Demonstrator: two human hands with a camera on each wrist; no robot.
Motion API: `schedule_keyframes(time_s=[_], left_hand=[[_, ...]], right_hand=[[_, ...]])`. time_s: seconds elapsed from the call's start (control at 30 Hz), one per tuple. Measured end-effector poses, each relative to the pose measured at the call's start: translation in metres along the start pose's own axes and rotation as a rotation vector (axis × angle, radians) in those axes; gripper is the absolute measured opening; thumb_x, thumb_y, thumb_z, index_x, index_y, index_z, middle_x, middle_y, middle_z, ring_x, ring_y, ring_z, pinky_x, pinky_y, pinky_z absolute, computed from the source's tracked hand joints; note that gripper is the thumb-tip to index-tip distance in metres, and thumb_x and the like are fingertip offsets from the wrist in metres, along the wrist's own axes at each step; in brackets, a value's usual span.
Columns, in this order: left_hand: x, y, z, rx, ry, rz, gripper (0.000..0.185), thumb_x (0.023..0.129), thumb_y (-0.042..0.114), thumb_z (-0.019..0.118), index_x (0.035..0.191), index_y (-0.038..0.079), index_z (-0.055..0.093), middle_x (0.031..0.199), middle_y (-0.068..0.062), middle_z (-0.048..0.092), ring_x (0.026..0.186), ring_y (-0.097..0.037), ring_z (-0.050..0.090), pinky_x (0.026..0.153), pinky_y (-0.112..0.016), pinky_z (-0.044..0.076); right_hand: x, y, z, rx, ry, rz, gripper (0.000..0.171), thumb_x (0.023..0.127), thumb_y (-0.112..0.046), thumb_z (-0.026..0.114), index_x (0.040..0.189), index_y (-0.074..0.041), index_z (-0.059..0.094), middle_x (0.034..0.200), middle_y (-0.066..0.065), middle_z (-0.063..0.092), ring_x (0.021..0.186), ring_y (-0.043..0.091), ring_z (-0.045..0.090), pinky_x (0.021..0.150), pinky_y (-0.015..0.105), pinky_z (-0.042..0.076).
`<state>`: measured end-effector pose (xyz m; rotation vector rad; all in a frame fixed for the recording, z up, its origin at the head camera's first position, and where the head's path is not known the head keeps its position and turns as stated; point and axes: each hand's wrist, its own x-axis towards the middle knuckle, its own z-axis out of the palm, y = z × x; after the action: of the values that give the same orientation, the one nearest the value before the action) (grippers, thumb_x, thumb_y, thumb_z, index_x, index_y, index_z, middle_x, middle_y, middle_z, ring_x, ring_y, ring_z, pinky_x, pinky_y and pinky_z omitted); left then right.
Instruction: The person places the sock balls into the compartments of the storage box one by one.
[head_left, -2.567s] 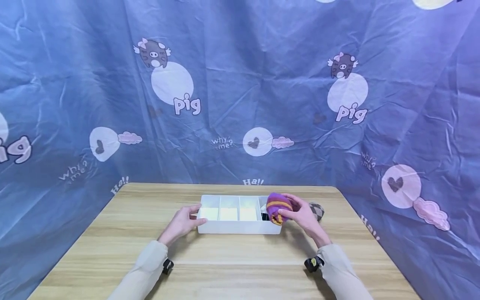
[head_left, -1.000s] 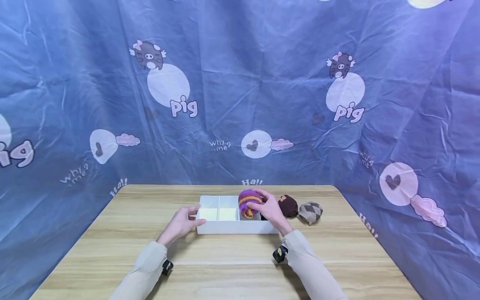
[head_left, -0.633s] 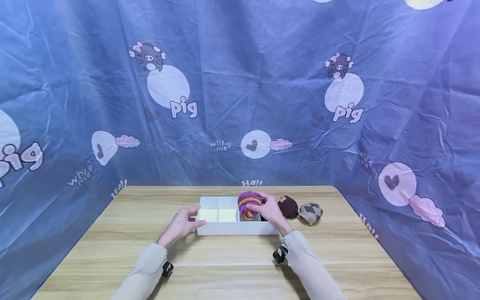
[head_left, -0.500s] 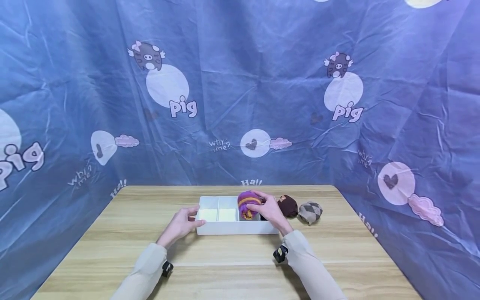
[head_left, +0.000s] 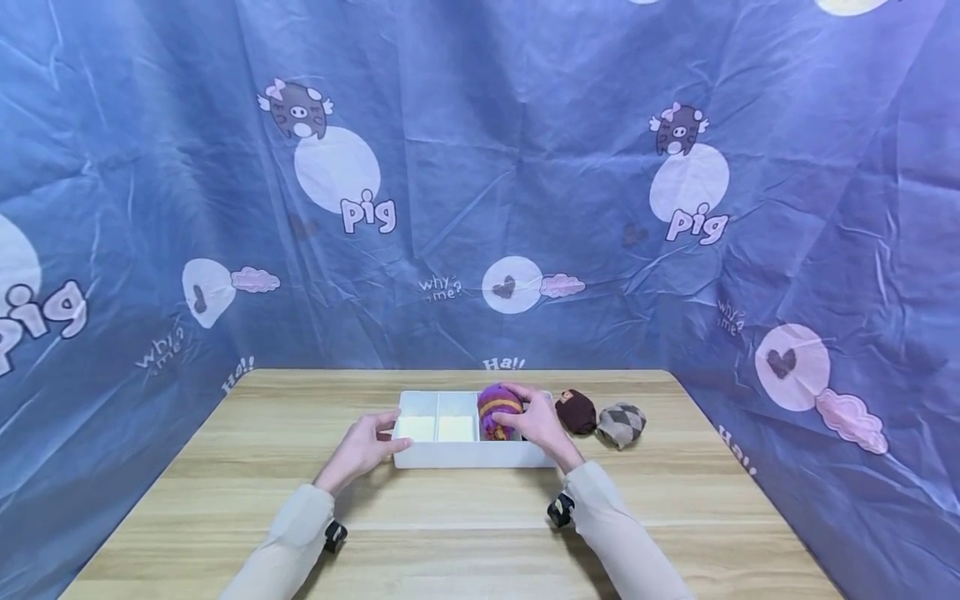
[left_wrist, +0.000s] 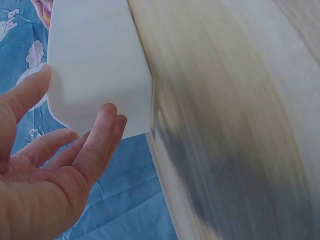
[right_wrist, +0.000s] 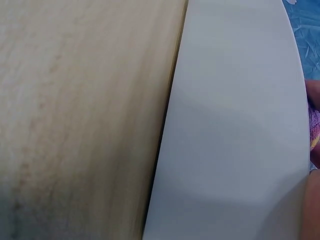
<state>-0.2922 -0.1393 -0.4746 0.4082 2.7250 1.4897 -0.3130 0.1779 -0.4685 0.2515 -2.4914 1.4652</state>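
My left hand [head_left: 365,448] grips the left end of a white divided box [head_left: 472,455], with its thumb at the front rim and its fingers by the end wall. In the left wrist view, fingertips meet the box's end [left_wrist: 100,65]. My right hand [head_left: 538,421] holds a rolled purple sock [head_left: 496,408] with orange stripes, its lower part inside the third compartment from the left. The hand covers most of the rightmost compartment. In the right wrist view, the box's front wall [right_wrist: 230,120] hides most of that hand and sock.
Right of the box lie a rolled dark brown sock [head_left: 576,412] and a grey argyle rolled sock [head_left: 622,425], side by side on the wooden table [head_left: 450,533]. A blue printed curtain [head_left: 450,208] hangs behind the table and along both sides.
My right hand has carried the purple sock left from the box's right end, then slightly down into the third compartment. The brown sock has come into view. My left hand stays at the box.
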Motion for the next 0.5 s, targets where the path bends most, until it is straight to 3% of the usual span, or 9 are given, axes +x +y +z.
schedule_keyframes(time_s=[0.23, 0.5], left_hand=[[0.0002, 0.0, 0.0001, -0.008, 0.006, -0.001, 0.07, 0.083, 0.024, 0.078, 0.141, -0.001, 0.048, 0.142, -0.023, 0.052, 0.116, -0.04, 0.061, 0.09, -0.041, 0.059], [-0.0007, -0.002, 0.0024, -0.024, -0.002, 0.003, 0.069, 0.083, 0.023, 0.078, 0.141, -0.002, 0.049, 0.14, -0.025, 0.053, 0.115, -0.041, 0.062, 0.089, -0.04, 0.059]], right_hand=[[-0.0017, -0.0015, -0.0001, -0.141, 0.002, -0.082, 0.051, 0.072, -0.019, 0.085, 0.12, -0.012, 0.07, 0.123, 0.013, 0.064, 0.094, 0.024, 0.064, 0.075, 0.032, 0.057], [-0.0057, 0.0003, -0.0015, -0.091, -0.004, -0.054, 0.044, 0.075, -0.015, 0.084, 0.117, -0.009, 0.071, 0.12, 0.012, 0.064, 0.095, 0.028, 0.064, 0.074, 0.029, 0.057]])
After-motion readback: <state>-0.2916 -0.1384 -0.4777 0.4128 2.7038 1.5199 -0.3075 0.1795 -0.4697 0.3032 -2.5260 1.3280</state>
